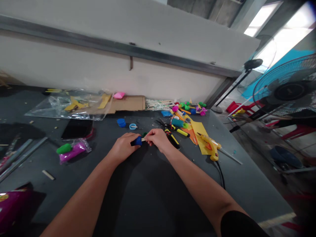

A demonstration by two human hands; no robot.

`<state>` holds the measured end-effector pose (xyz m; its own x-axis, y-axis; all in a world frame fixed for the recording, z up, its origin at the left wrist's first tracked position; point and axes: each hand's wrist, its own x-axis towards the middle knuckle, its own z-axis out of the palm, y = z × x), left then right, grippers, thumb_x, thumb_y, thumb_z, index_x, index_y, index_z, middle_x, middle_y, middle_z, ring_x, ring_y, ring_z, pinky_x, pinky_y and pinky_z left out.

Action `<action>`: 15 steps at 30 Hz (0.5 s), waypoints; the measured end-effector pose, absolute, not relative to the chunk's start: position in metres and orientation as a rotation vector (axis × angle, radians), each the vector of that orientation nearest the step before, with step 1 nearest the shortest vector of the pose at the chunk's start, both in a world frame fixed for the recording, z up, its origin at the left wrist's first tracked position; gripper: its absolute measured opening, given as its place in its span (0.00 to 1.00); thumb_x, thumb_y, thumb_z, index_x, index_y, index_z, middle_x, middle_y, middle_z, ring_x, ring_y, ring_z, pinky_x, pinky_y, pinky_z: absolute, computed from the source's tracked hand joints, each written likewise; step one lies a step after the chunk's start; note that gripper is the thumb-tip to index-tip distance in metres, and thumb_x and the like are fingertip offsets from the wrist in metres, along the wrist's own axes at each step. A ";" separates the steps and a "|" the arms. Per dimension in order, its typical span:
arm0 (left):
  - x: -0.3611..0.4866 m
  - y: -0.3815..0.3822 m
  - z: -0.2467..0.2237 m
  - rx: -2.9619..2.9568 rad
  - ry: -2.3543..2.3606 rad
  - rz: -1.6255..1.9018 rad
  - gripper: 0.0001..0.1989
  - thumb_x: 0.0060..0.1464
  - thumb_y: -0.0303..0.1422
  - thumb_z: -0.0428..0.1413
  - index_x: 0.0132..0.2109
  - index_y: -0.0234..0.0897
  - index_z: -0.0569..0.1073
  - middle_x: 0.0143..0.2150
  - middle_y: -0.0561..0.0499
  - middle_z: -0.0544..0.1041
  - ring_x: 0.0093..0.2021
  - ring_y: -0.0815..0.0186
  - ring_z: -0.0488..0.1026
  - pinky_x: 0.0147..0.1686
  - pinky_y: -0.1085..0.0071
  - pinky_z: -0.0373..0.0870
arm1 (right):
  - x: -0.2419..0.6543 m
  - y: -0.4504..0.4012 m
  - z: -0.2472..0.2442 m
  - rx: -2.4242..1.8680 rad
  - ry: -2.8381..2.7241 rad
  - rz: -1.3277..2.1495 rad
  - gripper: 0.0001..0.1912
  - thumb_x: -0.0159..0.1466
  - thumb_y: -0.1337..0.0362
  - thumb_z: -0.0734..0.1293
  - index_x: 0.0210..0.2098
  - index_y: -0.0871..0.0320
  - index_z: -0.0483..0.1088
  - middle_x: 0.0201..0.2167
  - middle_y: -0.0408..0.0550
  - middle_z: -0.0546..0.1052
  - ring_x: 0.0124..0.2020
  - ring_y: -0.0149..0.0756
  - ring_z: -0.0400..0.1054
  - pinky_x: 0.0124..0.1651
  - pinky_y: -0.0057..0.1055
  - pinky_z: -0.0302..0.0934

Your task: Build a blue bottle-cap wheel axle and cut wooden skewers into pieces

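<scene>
A blue piece (138, 141) is gripped at the left hand (125, 145), between the thumb on the near side and the fingers curled over the far side, parted only by the piece's width. A short pale stick (143, 139) is pinched by its right end in the closed fingertips of the right hand (156, 138). The stick is laid nearly sideways, its long axis running from the right fingertips toward the blue piece, which lies just to their left. Whether the stick's left end is pushed in or only touching cannot be told. Both hands are held about equally near the stick, above the table (153, 194).
</scene>
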<state>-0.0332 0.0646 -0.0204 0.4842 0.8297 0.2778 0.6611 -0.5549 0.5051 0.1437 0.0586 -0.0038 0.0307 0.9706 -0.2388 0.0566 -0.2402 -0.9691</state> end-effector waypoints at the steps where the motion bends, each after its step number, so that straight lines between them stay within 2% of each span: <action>1: -0.033 0.065 -0.020 2.407 1.252 0.717 0.17 0.49 0.32 0.56 0.48 0.42 0.73 0.48 0.49 0.75 0.50 0.60 0.70 0.51 0.62 0.65 | 0.144 0.059 -0.004 -1.444 -1.109 1.340 0.06 0.46 0.74 0.67 0.17 0.60 0.66 0.11 0.39 0.69 0.13 0.24 0.60 0.15 0.21 0.55; 15: -0.034 0.065 -0.021 2.400 1.240 0.727 0.18 0.47 0.31 0.58 0.48 0.43 0.73 0.47 0.51 0.76 0.49 0.59 0.70 0.51 0.62 0.65 | 0.143 0.058 -0.003 -1.442 -1.108 1.335 0.06 0.46 0.73 0.67 0.17 0.60 0.67 0.12 0.39 0.69 0.13 0.25 0.61 0.16 0.21 0.55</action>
<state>-0.0342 0.0653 -0.0212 0.4874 0.8258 0.2835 0.6505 -0.5601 0.5130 0.1427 0.0583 -0.0032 0.0345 0.9708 -0.2374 0.0542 -0.2390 -0.9695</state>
